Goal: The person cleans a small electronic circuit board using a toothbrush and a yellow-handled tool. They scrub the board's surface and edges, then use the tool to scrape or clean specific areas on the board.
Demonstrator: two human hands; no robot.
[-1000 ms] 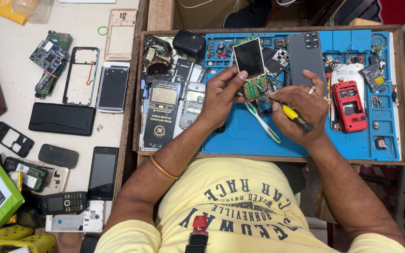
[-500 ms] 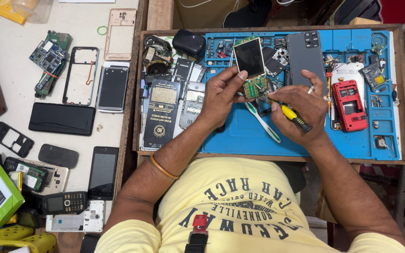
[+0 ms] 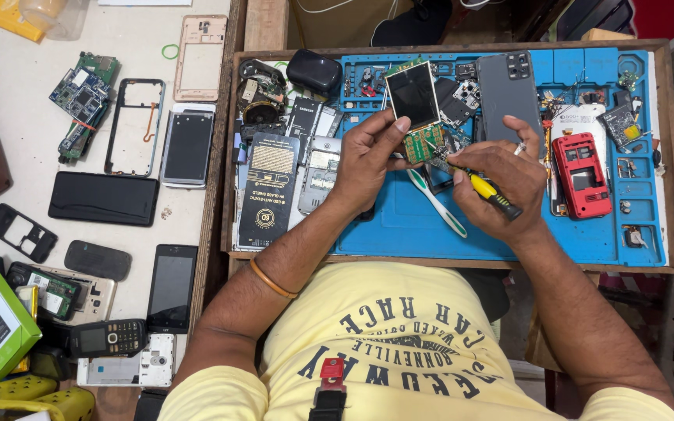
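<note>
I am pinching the small green circuit board with its dark square screen (image 3: 423,143) between the thumb and fingers of my left hand (image 3: 368,156), holding it over the blue silicone repair mat (image 3: 399,226) on the counter. My right hand (image 3: 501,175), at three o'clock from the board, is closed around the yellow-handled screwdriver (image 3: 487,189), its tip touching the board's edge. If the tip is skidding, I am risking a scratched track; the loose screen, at twelve o'clock, could flop and strain its joint.
</note>
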